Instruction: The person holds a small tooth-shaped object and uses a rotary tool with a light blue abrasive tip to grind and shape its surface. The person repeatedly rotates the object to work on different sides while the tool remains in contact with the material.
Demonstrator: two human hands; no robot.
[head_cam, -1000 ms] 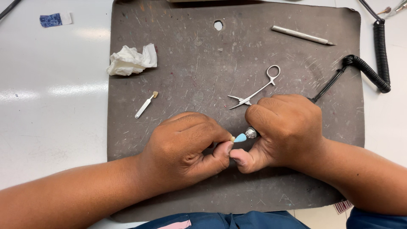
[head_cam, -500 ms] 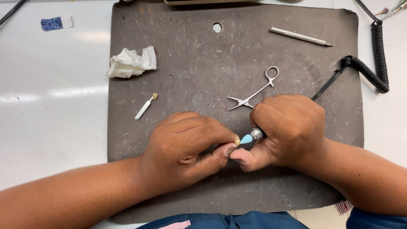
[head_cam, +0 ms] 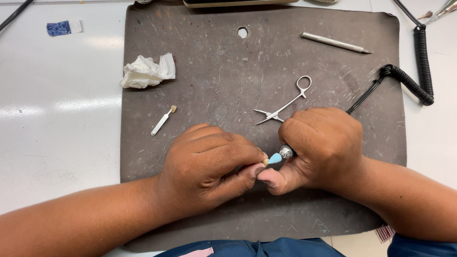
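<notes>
Low in the frame's centre, both hands meet over a scuffed grey mat (head_cam: 214,71). The right hand (head_cam: 323,147) is wrapped around a handpiece (head_cam: 286,152) whose light blue tip (head_cam: 274,158) points left, touching the left fingertips. The left hand (head_cam: 209,169) is pinched narrow around something too small to make out. Just above lie small forceps (head_cam: 285,102); a crumpled tissue (head_cam: 146,71) sits upper left, a coiled black cord (head_cam: 419,71) upper right.

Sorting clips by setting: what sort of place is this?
Probably a dental-lab bench: a scuffed work mat, a corded handpiece with a blue polishing tip in the right hand, and small forceps.
</notes>
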